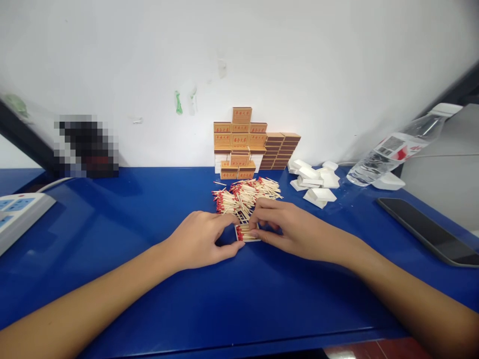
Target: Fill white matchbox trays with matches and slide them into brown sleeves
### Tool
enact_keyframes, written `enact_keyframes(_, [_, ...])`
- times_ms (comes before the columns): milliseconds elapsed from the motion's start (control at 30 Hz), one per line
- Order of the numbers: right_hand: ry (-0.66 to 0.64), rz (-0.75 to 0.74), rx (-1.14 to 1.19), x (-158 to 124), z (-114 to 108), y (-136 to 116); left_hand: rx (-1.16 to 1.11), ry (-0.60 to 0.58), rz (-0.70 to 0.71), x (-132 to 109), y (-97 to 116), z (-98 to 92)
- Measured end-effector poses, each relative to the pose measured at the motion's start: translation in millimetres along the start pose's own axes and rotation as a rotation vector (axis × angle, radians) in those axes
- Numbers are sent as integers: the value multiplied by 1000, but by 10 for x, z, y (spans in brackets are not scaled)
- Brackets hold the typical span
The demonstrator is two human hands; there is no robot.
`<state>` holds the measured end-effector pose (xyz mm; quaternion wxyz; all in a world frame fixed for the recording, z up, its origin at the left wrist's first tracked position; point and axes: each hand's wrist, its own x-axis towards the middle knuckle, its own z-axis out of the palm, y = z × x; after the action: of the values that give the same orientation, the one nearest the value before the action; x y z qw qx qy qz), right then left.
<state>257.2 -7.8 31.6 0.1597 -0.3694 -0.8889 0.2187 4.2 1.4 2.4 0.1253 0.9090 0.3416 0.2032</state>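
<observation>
In the head view, a small open white matchbox tray [236,233] lies on the glossy blue tabletop [247,299] between both hands. The left hand [204,239], thumb and forefinger slightly parted, grips the tray's left end, seemingly to steady it. The right hand [284,222] is curled nearly closed, fingertips at the red-tipped wooden matches [243,233] inside; whether it pinches any, I cannot tell. A loose heap of red-headed matches [247,194] sits just beyond, presumably for easy reach; stacked orange-brown matchboxes [241,139] stand by the white wall [149,75], perhaps kept clear of the hands.
</observation>
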Motion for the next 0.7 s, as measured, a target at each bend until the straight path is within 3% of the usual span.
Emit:
enact_keyframes(167, [-5, -22, 13, -2, 1, -15, -21, 24, 7, 9, 15, -7])
enact_keyframes(700, [64, 20, -21, 35, 99, 22, -1, -83, -27, 6, 13, -28])
